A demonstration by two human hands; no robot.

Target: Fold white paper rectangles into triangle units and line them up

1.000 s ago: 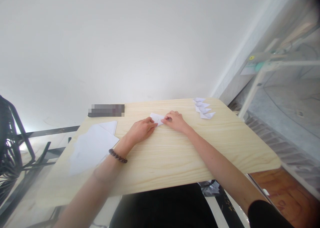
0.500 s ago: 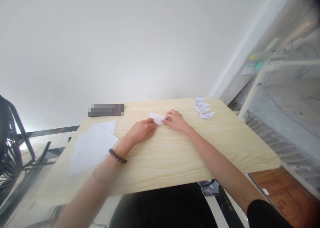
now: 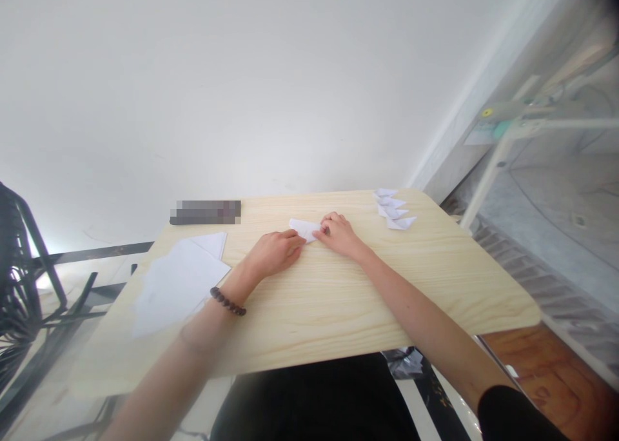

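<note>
A small folded piece of white paper (image 3: 304, 228) lies at the middle of the pale wooden table (image 3: 333, 312). My left hand (image 3: 275, 254), with a dark bead bracelet at the wrist, grips the near left edge of the paper between its fingers. On the right end, my right hand (image 3: 337, 233) pinches the paper between thumb and curled fingers. The fingertips cover part of the folds. Several folded paper shapes (image 3: 400, 223) with pointed ends stand in an overlapping row at the back right.
Loose white sheets (image 3: 181, 280) are spread over the table's left side, near my left forearm. A dark, blurred-out object (image 3: 206, 213) lies at the back left edge. Behind the table rises a white wall (image 3: 290, 86). A white metal frame (image 3: 498, 160) stands to the right.
Hardly anything differs. Both hands keep their hold on the folded paper, and the right fingers have shifted very slightly.
</note>
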